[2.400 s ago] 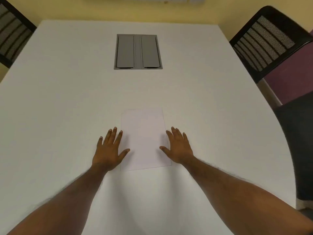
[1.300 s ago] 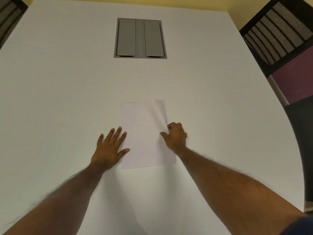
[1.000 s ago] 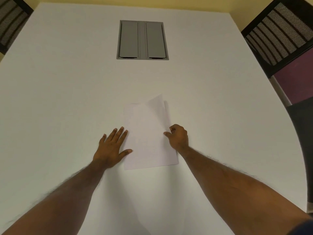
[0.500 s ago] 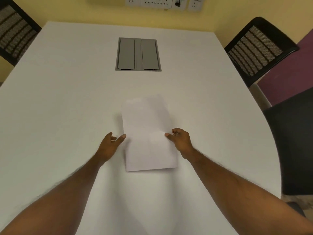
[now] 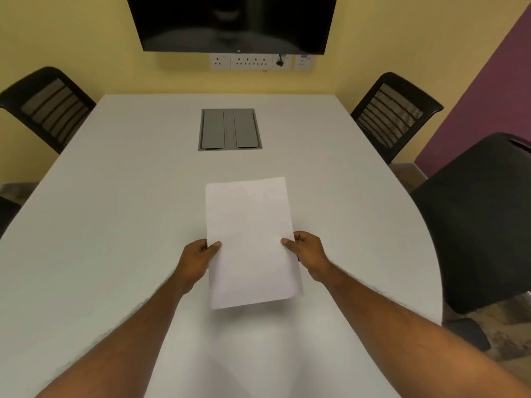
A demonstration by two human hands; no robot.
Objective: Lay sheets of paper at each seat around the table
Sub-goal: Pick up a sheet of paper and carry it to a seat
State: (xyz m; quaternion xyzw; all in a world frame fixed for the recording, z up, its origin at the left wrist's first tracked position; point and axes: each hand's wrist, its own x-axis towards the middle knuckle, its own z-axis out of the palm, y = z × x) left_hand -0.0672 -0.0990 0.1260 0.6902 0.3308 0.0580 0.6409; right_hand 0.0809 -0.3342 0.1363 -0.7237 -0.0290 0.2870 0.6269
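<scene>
A stack of white paper sheets [image 5: 250,239] is held just above the white table [image 5: 115,225], near its middle front. My left hand [image 5: 198,258] pinches the stack's left edge, thumb on top. My right hand [image 5: 306,255] pinches the right edge the same way. The near edge of the paper casts a soft shadow on the table. How many sheets are in the stack cannot be made out.
A grey cable hatch [image 5: 229,129] is set into the table's far middle. Black mesh chairs stand at the far left [image 5: 48,106] and far right [image 5: 393,116]; a dark chair [image 5: 477,219] is close on the right. A black screen [image 5: 230,23] hangs on the yellow wall.
Both hands went from lying flat beside the paper to gripping its edges, and the paper has been lifted off the table. The view has tilted up toward the wall.
</scene>
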